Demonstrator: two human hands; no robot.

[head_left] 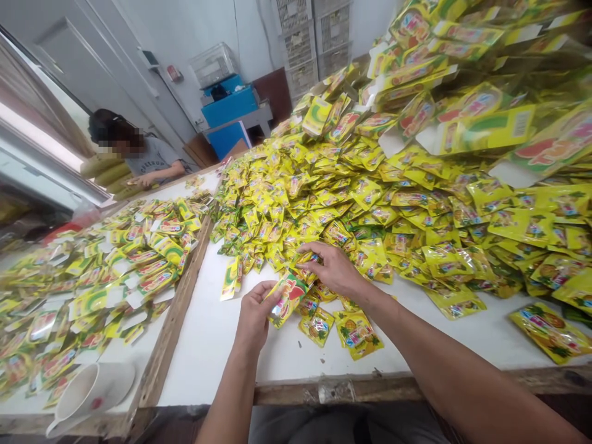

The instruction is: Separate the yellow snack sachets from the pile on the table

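Note:
My left hand (255, 311) is closed around a small yellow carton (287, 298) with a red fruit picture, its upper end tilted toward my other hand. At that end, the bent fingers of my right hand (330, 265) pinch what looks like a yellow sachet, mostly hidden by the fingers. Just below the hands, a pineapple-printed sachet (316, 326) and a larger sachet (358, 333) lie flat on the white tabletop (287, 361). Behind my hands rises a big heap of yellow sachets (296, 191).
Printed cartons (490, 132) are piled on the heap at the right. A wooden strip (178, 308) divides the table; beyond it lie many cartons (157, 265) and a white mug (95, 391). Another person (155, 157) sits at the far left. Blue boxes (230, 108) stand behind.

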